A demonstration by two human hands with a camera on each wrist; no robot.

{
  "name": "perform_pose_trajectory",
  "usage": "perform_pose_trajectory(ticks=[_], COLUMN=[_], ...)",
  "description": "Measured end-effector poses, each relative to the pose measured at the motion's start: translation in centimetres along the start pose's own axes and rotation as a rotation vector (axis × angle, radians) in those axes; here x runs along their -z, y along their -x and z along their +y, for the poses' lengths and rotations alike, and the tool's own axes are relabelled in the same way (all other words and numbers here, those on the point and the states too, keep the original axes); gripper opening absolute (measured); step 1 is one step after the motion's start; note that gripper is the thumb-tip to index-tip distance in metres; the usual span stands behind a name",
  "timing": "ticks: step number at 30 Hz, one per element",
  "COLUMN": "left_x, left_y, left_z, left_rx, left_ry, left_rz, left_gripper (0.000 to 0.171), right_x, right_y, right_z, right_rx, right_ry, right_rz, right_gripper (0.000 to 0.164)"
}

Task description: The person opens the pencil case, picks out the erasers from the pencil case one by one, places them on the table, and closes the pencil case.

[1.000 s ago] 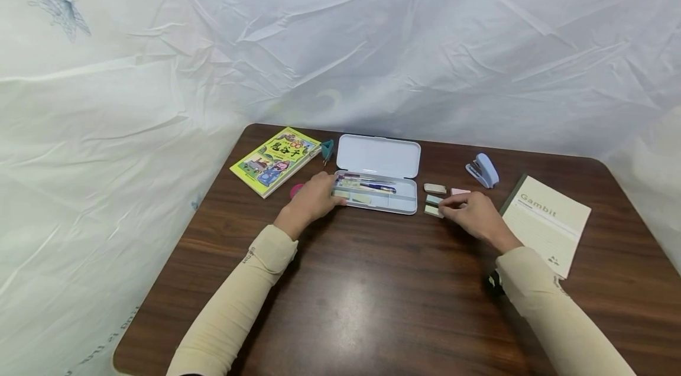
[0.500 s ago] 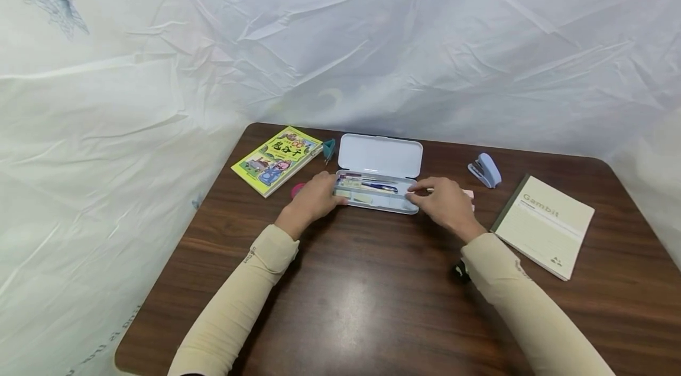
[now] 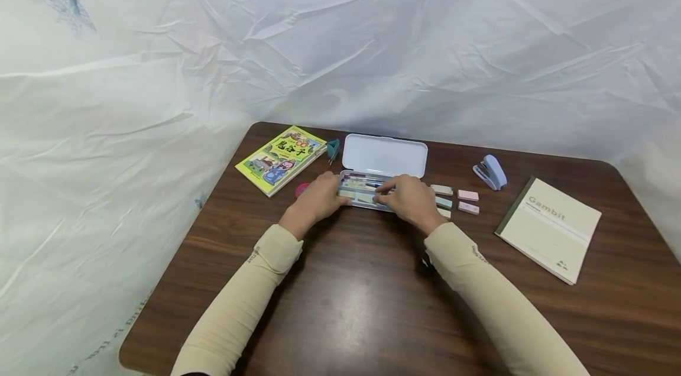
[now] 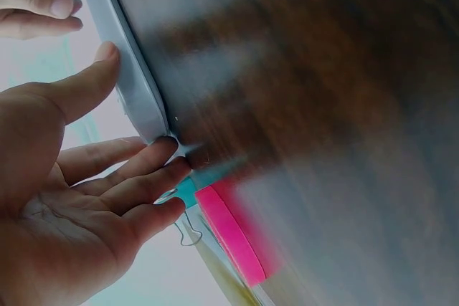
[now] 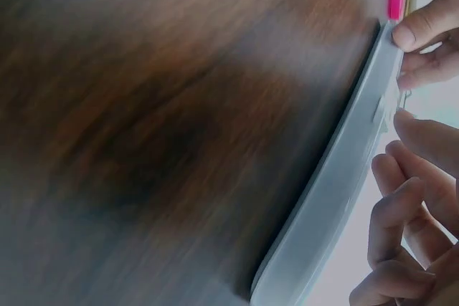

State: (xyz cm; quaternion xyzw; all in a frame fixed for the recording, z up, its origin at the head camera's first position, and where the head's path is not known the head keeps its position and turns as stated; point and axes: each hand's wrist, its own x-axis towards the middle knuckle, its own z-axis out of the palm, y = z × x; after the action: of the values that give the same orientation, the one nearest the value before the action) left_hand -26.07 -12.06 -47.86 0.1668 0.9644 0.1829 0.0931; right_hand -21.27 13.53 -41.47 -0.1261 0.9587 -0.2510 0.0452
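Note:
In the head view my left hand (image 3: 319, 194) grips the left end of a white pencil case (image 3: 384, 156), its lid up. The thumb presses the case's front wall and the fingers lie along its end, as the left wrist view shows. My right hand (image 3: 409, 198) is over the case's front compartments, covering its right part. In the right wrist view its thumb and forefinger stand slightly apart, nothing visible between them, close to a pale eraser (image 5: 380, 112) at the rim. Several pens (image 3: 367, 177) lie in the rear compartment.
Right of the case lie a white eraser (image 3: 441, 190), a teal eraser (image 3: 443, 203), a partly hidden cream one and pink erasers (image 3: 468, 195). Beyond them are a lilac stapler (image 3: 490, 172) and a notebook (image 3: 550, 228). Left are a yellow book (image 3: 282, 158), teal clip (image 3: 332, 149) and pink object (image 4: 233, 234).
My right hand has moved left from the erasers on the table, past the case's right end, to over its middle. The left hand keeps its place on the case.

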Motion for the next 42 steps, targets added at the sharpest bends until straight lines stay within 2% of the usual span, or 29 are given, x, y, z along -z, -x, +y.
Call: perform_pose_trajectory(ticks=[3, 4, 11, 16, 18, 23, 26, 30, 36, 39, 42], left_x=[0.0, -0.1, -0.2, -0.1, -0.2, -0.2, -0.2, -0.2, -0.1, -0.2, -0.2], left_y=[-0.1, -0.1, -0.1, -0.2, -0.2, -0.3, -0.2, -0.2, -0.2, -0.2, -0.2], left_z=[-0.1, -0.1, -0.1, -0.1, -0.1, -0.2, -0.2, -0.2, -0.1, -0.2, -0.2], left_rx=[-0.004, -0.005, -0.005, -0.007, -0.011, -0.02, -0.019, -0.013, -0.006, -0.007, -0.006], left_ry=[-0.003, -0.003, 0.0, 0.004, 0.003, -0.006, -0.008, -0.012, -0.018, -0.016, -0.016], left_rz=[0.001, 0.002, 0.005, 0.002, 0.005, 0.015, 0.011, 0.004, 0.008, 0.005, 0.003], left_gripper=[0.076, 0.076, 0.073, 0.073, 0.072, 0.067, 0.066, 0.067, 0.07, 0.069, 0.07], right_x=[-0.4, 0.2, -1.0, -0.6, -0.8, -0.9, -2.3, -4.7, -4.9, -4.3, -2.8], right_y=[-0.4, 0.1, -1.0, -0.9, -1.1, -1.7, -3.1, -5.3, -6.0, -5.7, -4.4], right_z=[-0.3, -1.6, -1.5, -2.5, -2.3, -2.9, -1.8, 0.9, 2.3, 2.1, 0.7], right_rx=[0.012, -0.004, 0.038, 0.014, 0.03, 0.036, 0.042, 0.069, 0.1, 0.103, 0.1], right_ry=[0.029, 0.055, 0.119, 0.119, 0.137, 0.178, 0.228, 0.275, 0.238, 0.195, 0.139], right_rz=[-0.012, -0.024, -0.005, -0.041, -0.031, -0.066, -0.08, -0.06, -0.087, -0.11, -0.112], right_gripper=[0.026, 0.024, 0.023, 0.019, 0.018, 0.017, 0.014, 0.011, 0.013, 0.016, 0.021])
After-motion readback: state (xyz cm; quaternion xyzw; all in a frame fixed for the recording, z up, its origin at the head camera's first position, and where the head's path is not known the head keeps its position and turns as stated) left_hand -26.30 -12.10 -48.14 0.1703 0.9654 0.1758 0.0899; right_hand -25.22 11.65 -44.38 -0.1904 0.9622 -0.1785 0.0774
